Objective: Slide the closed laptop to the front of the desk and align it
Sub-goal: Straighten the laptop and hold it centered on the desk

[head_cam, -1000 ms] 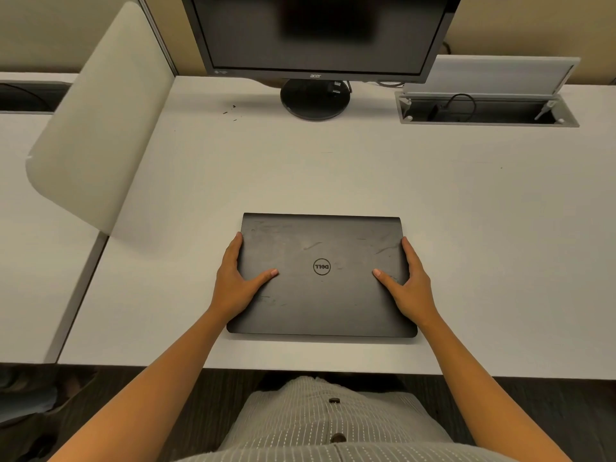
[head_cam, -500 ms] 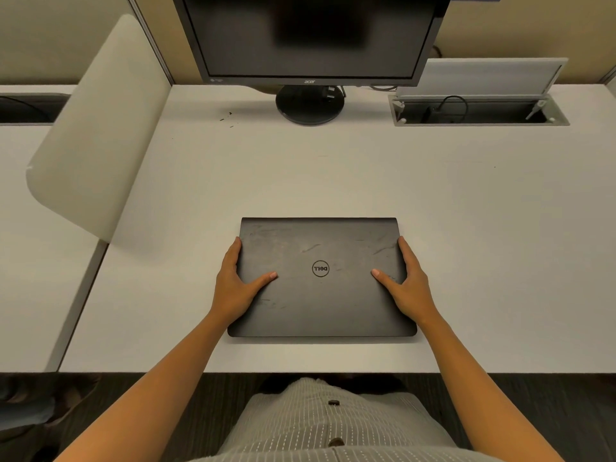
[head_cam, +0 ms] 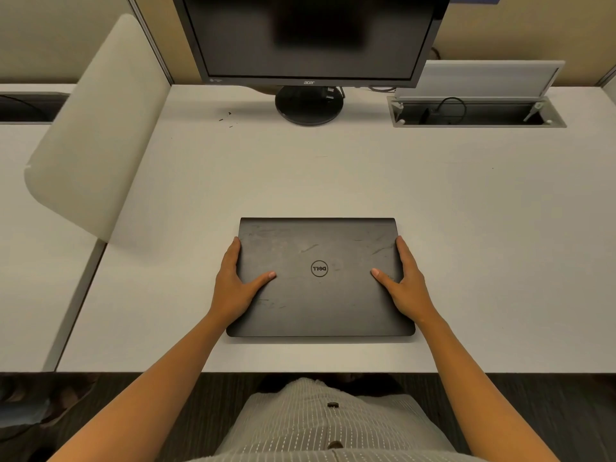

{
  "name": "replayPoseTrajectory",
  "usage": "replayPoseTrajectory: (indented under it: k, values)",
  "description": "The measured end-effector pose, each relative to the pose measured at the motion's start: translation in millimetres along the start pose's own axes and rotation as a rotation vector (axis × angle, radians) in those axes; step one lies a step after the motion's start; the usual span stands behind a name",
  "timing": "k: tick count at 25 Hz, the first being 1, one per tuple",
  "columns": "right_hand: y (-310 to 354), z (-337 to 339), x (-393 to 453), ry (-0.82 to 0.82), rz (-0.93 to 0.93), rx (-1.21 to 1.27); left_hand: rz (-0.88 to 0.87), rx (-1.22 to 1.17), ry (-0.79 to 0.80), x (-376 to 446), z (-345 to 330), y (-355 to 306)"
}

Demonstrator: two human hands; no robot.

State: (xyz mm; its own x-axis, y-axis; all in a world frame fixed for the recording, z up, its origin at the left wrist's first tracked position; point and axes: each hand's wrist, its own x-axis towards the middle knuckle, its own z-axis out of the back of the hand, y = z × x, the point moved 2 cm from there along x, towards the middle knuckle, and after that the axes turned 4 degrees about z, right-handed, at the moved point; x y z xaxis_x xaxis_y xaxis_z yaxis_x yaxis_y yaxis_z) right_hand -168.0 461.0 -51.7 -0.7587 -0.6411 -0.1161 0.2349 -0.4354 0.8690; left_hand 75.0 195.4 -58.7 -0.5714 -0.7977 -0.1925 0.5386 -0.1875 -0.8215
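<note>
A closed black laptop (head_cam: pixel 320 295) with a round logo lies flat on the white desk (head_cam: pixel 483 245), a little back from the desk's front edge and roughly square to it. My left hand (head_cam: pixel 235 286) grips its left side, fingers along the edge and thumb on the lid. On the opposite side my right hand (head_cam: pixel 405 285) holds the right edge the same way, thumb resting on top.
A dark monitor (head_cam: pixel 310 38) on a round stand (head_cam: pixel 309 105) is at the back centre. An open cable tray (head_cam: pixel 476 111) with its lid raised sits at the back right. A pale divider panel (head_cam: pixel 96 128) borders the desk on the left.
The laptop and both hands keep the same hold and stay almost in place; the view has tilted slightly so the desk's front edge sits a bit higher in frame.
</note>
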Motion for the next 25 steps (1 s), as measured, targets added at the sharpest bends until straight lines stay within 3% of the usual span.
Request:
replayPoseTrajectory:
  k: [7, 12, 18, 25]
  values:
    - [1.2, -1.0, 0.0, 0.026, 0.005, -0.02, -0.012, 0.017, 0.003, -1.4, 0.5, -3.0]
    - [1.1, -4.0, -2.1, 0.063, 0.067, -0.18, -0.025, 0.053, 0.018, -4.6, 0.1, -4.6]
    - [2.8, -11.1, -2.2, 0.028, 0.135, -0.451, -0.255, 0.528, 0.008, -8.1, -10.1, -13.1]
    - [2.4, -10.0, -2.2, 0.045, 0.144, -0.435, -0.251, 0.609, 0.027, -6.7, -11.6, -11.6]
